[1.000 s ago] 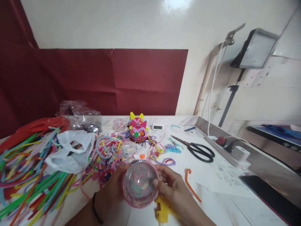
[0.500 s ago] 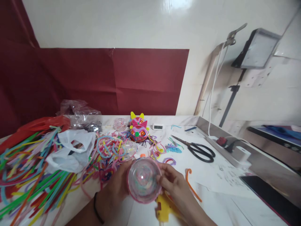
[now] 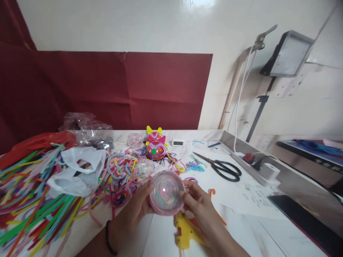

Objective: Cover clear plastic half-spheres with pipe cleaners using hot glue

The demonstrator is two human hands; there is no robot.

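Both hands hold up a clear plastic ball (image 3: pixel 166 192) with a pink rim and coloured pipe cleaners inside it. My left hand (image 3: pixel 136 208) cups its left side, fingers curled round the edge. My right hand (image 3: pixel 198 204) grips its right side with the fingertips. Under my right hand a yellow glue gun (image 3: pixel 184 232) lies on the white table. An orange pipe cleaner (image 3: pixel 214 200) with a hooked end lies just to the right of my right hand.
A heap of coloured pipe cleaners (image 3: pixel 32 192) and a white plastic bag (image 3: pixel 77 171) fill the left side. A pink and yellow cat-shaped figure (image 3: pixel 154 146) stands at the back, black scissors (image 3: pixel 223 169) to its right. A power strip (image 3: pixel 257 166) and dark phone (image 3: pixel 302 221) lie at right.
Both hands have lifted the ball a little up and to the right, away from me. The view has shifted slightly with it.
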